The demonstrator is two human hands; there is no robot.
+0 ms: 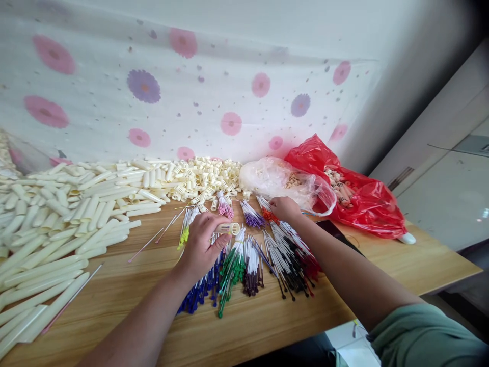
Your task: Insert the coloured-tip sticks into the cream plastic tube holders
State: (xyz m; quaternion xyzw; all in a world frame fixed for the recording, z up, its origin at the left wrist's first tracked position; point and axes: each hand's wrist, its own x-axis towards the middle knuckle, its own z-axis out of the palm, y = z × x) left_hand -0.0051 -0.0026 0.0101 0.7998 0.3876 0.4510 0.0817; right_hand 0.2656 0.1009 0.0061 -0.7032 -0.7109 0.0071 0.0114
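red bag (362, 204), cream tubes (57, 224), pink-flowered cloth (183, 92)

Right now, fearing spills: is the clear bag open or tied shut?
Open: the clear bag gapes, its rim a wide loop, pale pieces inside.

Matt cream plastic tubes (57, 214), glossy crinkled red plastic bag (359, 199), smooth wood-grain table (401, 260).
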